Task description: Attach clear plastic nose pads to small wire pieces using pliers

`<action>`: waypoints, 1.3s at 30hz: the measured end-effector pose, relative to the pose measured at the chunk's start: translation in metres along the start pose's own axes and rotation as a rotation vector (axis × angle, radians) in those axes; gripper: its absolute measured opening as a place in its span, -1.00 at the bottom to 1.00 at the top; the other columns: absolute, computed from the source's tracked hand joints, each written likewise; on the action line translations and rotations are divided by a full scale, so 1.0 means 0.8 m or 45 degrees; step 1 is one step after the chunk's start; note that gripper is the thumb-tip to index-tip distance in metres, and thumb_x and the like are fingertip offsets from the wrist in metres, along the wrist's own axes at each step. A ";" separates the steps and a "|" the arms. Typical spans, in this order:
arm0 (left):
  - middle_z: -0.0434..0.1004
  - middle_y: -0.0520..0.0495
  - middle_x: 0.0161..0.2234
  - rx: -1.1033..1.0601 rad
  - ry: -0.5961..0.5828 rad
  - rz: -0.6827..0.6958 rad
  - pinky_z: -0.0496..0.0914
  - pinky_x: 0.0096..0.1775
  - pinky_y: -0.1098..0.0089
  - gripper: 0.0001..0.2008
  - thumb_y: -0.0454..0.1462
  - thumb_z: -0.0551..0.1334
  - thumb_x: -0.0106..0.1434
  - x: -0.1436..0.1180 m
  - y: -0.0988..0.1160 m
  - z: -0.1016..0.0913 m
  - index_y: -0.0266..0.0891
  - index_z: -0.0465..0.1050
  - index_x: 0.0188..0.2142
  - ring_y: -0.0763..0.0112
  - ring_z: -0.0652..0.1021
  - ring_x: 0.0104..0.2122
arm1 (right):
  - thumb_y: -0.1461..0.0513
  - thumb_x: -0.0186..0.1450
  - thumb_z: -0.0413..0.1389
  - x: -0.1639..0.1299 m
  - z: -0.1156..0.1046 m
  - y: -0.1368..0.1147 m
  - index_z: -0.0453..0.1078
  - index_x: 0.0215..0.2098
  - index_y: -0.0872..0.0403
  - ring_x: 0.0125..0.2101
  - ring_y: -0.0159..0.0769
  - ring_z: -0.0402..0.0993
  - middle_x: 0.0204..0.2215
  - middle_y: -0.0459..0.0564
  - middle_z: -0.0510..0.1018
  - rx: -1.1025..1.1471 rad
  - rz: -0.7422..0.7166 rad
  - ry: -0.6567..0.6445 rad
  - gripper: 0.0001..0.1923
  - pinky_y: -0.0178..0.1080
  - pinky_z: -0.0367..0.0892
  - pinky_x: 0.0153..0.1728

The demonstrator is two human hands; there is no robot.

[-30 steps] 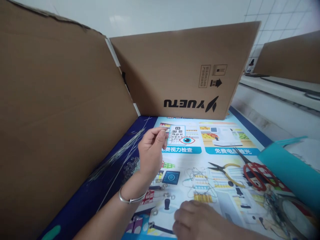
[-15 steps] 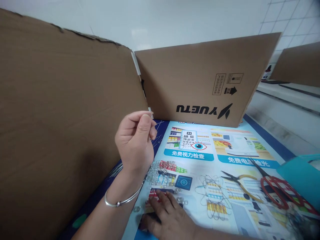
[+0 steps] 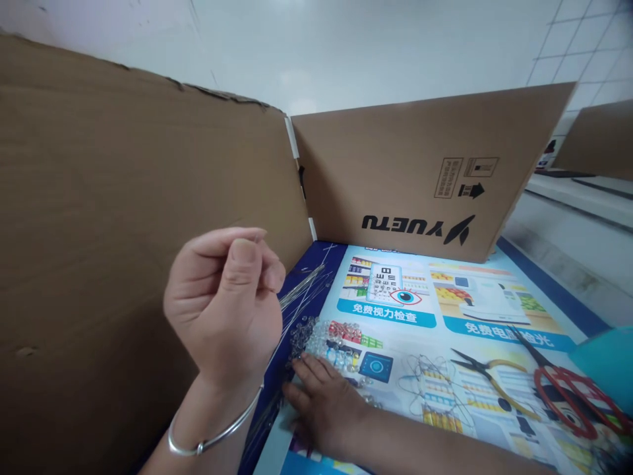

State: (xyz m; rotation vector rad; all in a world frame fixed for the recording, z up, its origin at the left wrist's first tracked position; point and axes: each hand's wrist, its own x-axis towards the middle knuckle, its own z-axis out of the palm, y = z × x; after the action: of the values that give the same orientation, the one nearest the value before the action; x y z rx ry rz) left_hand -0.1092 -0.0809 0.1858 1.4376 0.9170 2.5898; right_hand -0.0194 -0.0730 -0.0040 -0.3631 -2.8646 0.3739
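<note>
My left hand (image 3: 230,303), with a silver bracelet (image 3: 215,432) at the wrist, is raised in front of the cardboard. Its thumb and index finger are pinched together. Whatever they hold, if anything, is too fine to make out. Lower down, my right hand (image 3: 329,402) lies palm down with its fingers stretched out at the near edge of a spread of clear glass-like beads (image 3: 319,338). What is under its palm is hidden. Thin silvery wires (image 3: 302,287) lie on the dark blue strip beyond my left wrist.
Cardboard panels (image 3: 410,165) stand at the left and back. On the printed sheet (image 3: 390,412) are looped wires (image 3: 430,389), pliers with yellow handles (image 3: 494,376) and red-handled scissors (image 3: 564,396). A turquoise object (image 3: 606,359) sits at the right edge.
My left hand has moved left and nearer to the camera, still pinched. My right hand has slid forward and slightly left toward the beads. The view has shifted a little.
</note>
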 end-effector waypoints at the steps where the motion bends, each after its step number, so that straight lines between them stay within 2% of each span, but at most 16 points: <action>1: 0.34 0.06 -0.59 -0.009 0.017 0.021 0.12 -0.64 0.46 -0.97 -0.37 0.22 0.15 0.001 0.001 -0.002 -0.25 0.43 -0.40 0.56 0.28 -0.66 | -0.03 0.29 -0.10 0.005 0.002 0.000 0.14 0.13 0.09 0.21 -0.12 -0.20 0.21 0.11 0.04 -0.020 -0.005 0.021 -0.45 -0.05 -0.10 0.15; 4: 0.33 0.08 -0.61 -0.011 0.085 0.065 0.13 -0.66 0.48 -0.99 -0.37 0.22 0.13 0.004 0.004 -0.010 -0.27 0.42 -0.41 0.56 0.29 -0.68 | 0.03 0.28 -0.03 0.018 0.011 0.002 0.24 0.04 0.15 0.16 -0.12 -0.06 0.15 0.14 0.16 -0.090 -0.053 0.088 -0.52 -0.09 -0.05 0.14; 7: 0.33 0.08 -0.62 -0.010 0.116 0.102 0.14 -0.68 0.47 -0.97 -0.38 0.21 0.13 0.007 0.007 -0.018 -0.27 0.42 -0.41 0.55 0.28 -0.68 | 0.07 0.29 -0.04 0.028 0.025 0.006 0.37 -0.15 0.15 0.07 -0.15 0.09 0.01 0.12 0.32 -0.145 -0.140 0.148 -0.65 -0.15 0.05 0.08; 10: 0.31 0.08 -0.63 -0.023 0.139 0.105 0.12 -0.68 0.46 -0.97 -0.39 0.21 0.12 0.007 0.006 -0.026 -0.29 0.42 -0.41 0.54 0.27 -0.68 | 0.09 0.30 -0.07 0.035 0.035 0.009 0.39 -0.27 0.13 -0.05 -0.20 0.21 -0.14 0.09 0.41 -0.155 -0.190 0.189 -0.69 -0.19 0.16 -0.02; 13: 0.31 0.08 -0.62 -0.020 0.172 0.064 0.12 -0.67 0.46 -0.98 -0.39 0.22 0.11 0.007 0.004 -0.030 -0.30 0.42 -0.42 0.55 0.27 -0.68 | 0.09 0.28 -0.04 0.035 0.030 0.007 0.39 -0.31 0.13 -0.09 -0.20 0.24 -0.20 0.08 0.44 -0.113 -0.179 0.218 -0.71 -0.17 0.18 -0.06; 16: 0.31 0.08 -0.62 0.006 0.195 0.054 0.12 -0.67 0.47 -0.97 -0.40 0.23 0.09 0.007 0.001 -0.032 -0.29 0.42 -0.43 0.56 0.27 -0.68 | 0.08 0.25 -0.01 0.020 0.008 -0.001 0.39 -0.23 0.13 -0.01 -0.13 0.19 -0.10 0.11 0.41 -0.012 -0.129 0.221 -0.69 -0.09 0.10 0.02; 18: 0.31 0.08 -0.63 0.031 0.205 0.067 0.11 -0.68 0.47 -0.98 -0.39 0.23 0.09 0.007 0.000 -0.032 -0.28 0.42 -0.43 0.56 0.27 -0.69 | 0.01 0.26 -0.06 0.001 -0.012 -0.005 0.31 -0.03 0.10 0.12 -0.03 0.01 0.07 0.13 0.27 0.063 -0.022 0.186 -0.56 0.02 -0.08 0.11; 21: 0.31 0.08 -0.64 0.048 0.204 0.094 0.10 -0.69 0.47 -0.97 -0.39 0.22 0.09 0.007 -0.002 -0.031 -0.27 0.43 -0.44 0.55 0.26 -0.69 | -0.17 0.15 -0.05 -0.032 -0.034 -0.002 0.07 0.19 0.02 0.19 0.23 -0.35 0.24 0.16 -0.09 0.127 0.306 0.089 -0.25 0.25 -0.25 0.08; 24: 0.30 0.08 -0.66 0.038 0.181 0.087 0.11 -0.70 0.46 -0.96 -0.41 0.22 0.08 0.005 -0.002 -0.029 -0.29 0.43 -0.43 0.53 0.26 -0.70 | -0.26 0.06 -0.04 -0.058 -0.034 0.008 -0.11 0.26 0.04 0.18 0.30 -0.50 0.26 0.23 -0.24 0.125 0.549 -0.019 -0.05 0.31 -0.35 0.05; 28: 0.29 0.09 -0.67 0.033 0.174 0.103 0.12 -0.70 0.47 -0.97 -0.40 0.23 0.06 0.002 -0.001 -0.025 -0.30 0.44 -0.44 0.54 0.28 -0.71 | -0.25 0.04 -0.01 -0.069 -0.017 0.019 -0.15 0.27 0.05 0.19 0.22 -0.54 0.26 0.22 -0.30 0.122 0.653 -0.070 -0.01 0.25 -0.36 0.08; 32: 0.29 0.11 -0.68 0.052 0.199 0.148 0.10 -0.72 0.48 -0.98 -0.39 0.23 0.07 0.002 0.000 -0.026 -0.28 0.43 -0.46 0.55 0.26 -0.72 | -0.20 0.07 0.03 -0.054 -0.006 0.017 -0.18 0.27 0.04 0.21 0.12 -0.56 0.27 0.17 -0.32 0.159 0.659 -0.020 -0.04 0.16 -0.31 0.12; 39: 0.31 0.08 -0.67 0.012 0.189 0.122 0.10 -0.70 0.46 -0.96 -0.41 0.22 0.08 0.002 0.000 -0.028 -0.31 0.43 -0.43 0.53 0.27 -0.71 | -0.10 0.10 0.07 -0.017 0.000 0.006 0.06 0.18 0.05 0.22 0.05 -0.37 0.26 0.13 -0.17 0.179 0.632 0.093 -0.23 0.05 -0.19 0.14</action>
State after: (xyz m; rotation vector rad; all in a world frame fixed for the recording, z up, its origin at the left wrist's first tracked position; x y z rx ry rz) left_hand -0.1277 -0.0907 0.1784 1.3377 0.8976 2.7981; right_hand -0.0058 -0.0718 -0.0081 -1.0385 -2.6275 0.6271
